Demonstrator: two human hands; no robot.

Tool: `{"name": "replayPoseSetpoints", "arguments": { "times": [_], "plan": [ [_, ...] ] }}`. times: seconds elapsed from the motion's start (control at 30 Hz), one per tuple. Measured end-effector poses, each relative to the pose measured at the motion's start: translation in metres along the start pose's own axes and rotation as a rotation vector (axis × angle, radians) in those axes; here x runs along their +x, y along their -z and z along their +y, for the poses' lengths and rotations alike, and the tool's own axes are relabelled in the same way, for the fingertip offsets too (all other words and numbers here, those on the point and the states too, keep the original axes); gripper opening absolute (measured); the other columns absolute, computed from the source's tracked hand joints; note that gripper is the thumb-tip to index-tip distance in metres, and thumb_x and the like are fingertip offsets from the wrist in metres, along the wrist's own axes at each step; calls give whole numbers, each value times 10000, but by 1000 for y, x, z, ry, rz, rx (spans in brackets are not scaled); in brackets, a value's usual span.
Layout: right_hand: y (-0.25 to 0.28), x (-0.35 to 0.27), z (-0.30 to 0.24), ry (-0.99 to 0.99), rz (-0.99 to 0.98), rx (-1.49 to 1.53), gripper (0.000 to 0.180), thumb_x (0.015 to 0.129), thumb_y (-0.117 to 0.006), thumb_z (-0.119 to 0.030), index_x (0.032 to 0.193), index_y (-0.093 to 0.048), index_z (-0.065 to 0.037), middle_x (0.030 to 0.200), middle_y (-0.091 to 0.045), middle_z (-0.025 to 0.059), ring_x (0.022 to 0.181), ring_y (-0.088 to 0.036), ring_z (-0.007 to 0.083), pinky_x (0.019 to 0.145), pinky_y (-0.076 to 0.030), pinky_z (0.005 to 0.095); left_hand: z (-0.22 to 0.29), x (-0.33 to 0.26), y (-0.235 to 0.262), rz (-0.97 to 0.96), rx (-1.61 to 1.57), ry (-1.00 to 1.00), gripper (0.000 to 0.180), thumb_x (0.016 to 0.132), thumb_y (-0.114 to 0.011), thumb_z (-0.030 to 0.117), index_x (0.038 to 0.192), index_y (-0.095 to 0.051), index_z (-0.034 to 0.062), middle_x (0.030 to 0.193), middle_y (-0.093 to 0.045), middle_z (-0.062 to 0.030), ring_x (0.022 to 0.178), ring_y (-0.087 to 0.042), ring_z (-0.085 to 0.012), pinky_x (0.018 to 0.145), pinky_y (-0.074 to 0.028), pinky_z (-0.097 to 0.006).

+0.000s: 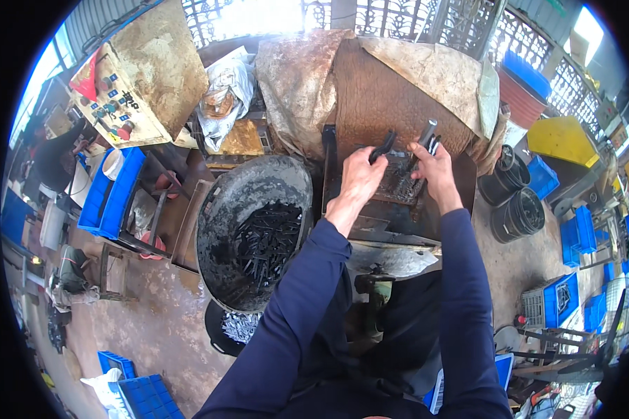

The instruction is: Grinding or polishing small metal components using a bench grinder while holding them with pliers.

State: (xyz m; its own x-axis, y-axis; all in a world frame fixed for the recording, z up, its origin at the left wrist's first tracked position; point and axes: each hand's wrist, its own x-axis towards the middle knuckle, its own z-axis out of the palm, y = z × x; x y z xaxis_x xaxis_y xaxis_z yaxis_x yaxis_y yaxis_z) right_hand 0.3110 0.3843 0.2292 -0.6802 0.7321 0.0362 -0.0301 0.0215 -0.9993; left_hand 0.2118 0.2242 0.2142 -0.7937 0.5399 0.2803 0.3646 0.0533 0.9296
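My left hand (360, 178) pinches a small dark elongated part (382, 146) between thumb and fingers. Close beside it, my right hand (437, 171) is closed around thin shiny metal pieces (434, 145), whose kind is too small to make out. A grey metal cylinder (430, 130) rises just beyond the right thumb; I cannot tell whether the hand touches it. Both hands are over a wet, dark metal work surface (377, 211) with a brown sheet (398, 98) hanging behind it. A big black tub (213, 223) holding many slim dark parts (269, 241) stands to the left.
Below the tub sits a black bucket of shiny metal pieces (239, 325). A control box (147, 77) with buttons stands far left, above a blue crate (112, 199). Black buckets (517, 216) and a yellow bin (562, 142) are at the right. A fan (601, 359) stands lower right.
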Motion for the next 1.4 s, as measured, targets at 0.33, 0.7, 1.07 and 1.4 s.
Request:
{"name": "replayPoseSetpoints", "arguments": {
  "times": [0.33,0.7,1.07,1.4],
  "plan": [
    [40,-109,-9,99,-435,-424,250,826,-766,-123,1039,-653,-56,927,-654,47,762,-641,151,543,-530,288,-13,1,-15,-78,161,-119,220,880,-657,220,991,-709,37,923,-668,-190,905,-652,-384,756,-509,-447],
    [46,-156,13,408,-762,-980,331,676,-682,31,995,-648,-51,1172,-643,123,1022,-634,344,853,-533,395,-40,-5,-15,-382,596,-130,231,869,-668,221,1023,-716,54,965,-688,-202,924,-645,-404,773,-502,-462],
    [49,-130,-5,-184,-535,-418,176,885,-649,-64,1053,-657,-13,991,-680,69,719,-651,172,597,-548,314,-76,7,-21,-453,544,-140,220,883,-642,198,1022,-715,44,920,-693,-206,906,-650,-399,777,-504,-461],
    [33,-94,-2,-171,70,295,243,973,-625,-189,1138,-625,-11,902,-649,71,541,-420,49,527,-446,262,1,-6,-32,-519,-87,-8,247,933,-641,255,1007,-712,30,742,-678,-24,661,-573,-127,620,-454,-303]
  ]
}}
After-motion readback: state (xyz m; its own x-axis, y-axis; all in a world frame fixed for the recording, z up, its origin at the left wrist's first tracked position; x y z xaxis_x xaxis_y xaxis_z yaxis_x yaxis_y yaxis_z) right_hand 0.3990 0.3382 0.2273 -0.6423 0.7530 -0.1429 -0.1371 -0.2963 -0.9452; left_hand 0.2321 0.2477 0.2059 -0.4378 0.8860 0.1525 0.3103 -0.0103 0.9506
